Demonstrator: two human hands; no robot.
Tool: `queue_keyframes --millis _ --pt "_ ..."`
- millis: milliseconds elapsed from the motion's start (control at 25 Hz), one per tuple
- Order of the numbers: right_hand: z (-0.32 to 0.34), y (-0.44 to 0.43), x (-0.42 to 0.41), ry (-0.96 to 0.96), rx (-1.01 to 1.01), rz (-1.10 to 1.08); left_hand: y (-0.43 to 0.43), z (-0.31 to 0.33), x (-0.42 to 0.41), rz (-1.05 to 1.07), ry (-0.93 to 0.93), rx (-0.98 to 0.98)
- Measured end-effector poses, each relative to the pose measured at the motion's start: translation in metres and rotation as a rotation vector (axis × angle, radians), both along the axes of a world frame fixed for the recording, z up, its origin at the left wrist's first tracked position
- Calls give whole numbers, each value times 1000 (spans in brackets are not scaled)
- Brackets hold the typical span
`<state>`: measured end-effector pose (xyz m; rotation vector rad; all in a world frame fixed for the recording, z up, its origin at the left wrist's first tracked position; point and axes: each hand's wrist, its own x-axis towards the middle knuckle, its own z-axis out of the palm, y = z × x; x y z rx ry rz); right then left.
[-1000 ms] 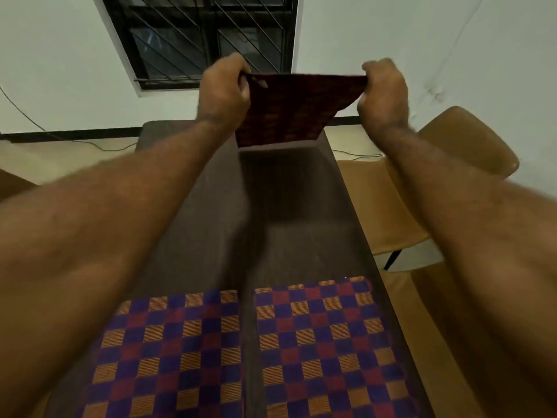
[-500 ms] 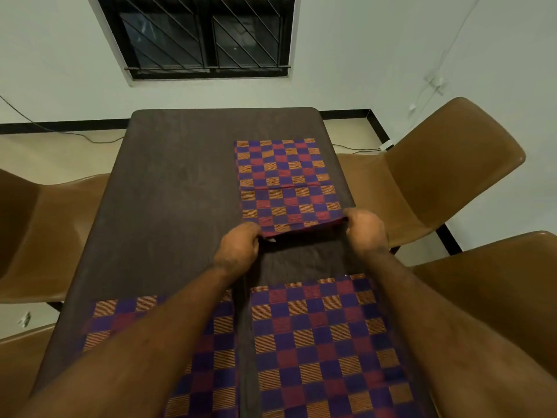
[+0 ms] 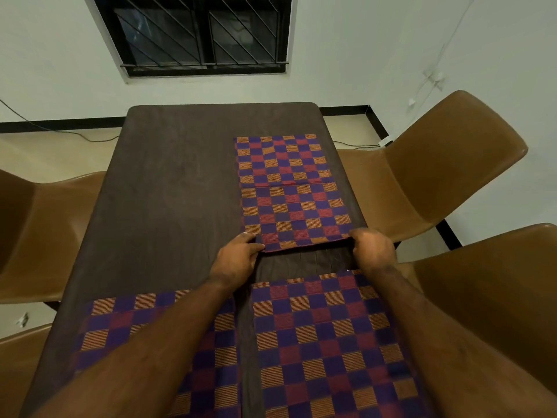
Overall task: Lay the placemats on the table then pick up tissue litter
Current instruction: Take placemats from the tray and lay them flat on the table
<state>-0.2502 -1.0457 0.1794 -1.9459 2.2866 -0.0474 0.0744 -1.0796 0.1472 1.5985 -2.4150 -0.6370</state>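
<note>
Three woven placemats [image 3: 291, 188] [image 3: 327, 342] [image 3: 129, 330] show purple, red and orange checks on the dark brown wooden table [image 3: 174, 188]. Tan moulded chairs [image 3: 446, 167]; white walls [image 3: 361, 46]; black-barred window [image 3: 199, 34].

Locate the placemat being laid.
Head view: far placemat lies on the table's right side, beyond the near-right placemat; left hand and right hand grip its near corners.

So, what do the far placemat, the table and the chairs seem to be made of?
Far placemat: probably woven fabric, matt; fine ribbed stripes, a soft fold crease. Table: dark wood or wood-look laminate, matt, with faint grain. Chairs: seemingly moulded brown plastic; smooth, seamless, slightly glossy.
</note>
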Motion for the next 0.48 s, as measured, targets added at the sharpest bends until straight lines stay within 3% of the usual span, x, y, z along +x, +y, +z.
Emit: queue_keyframes --millis 480 --pt "-13 16 -3 -35 15 -4 4 -9 5 -35 -57 -6"
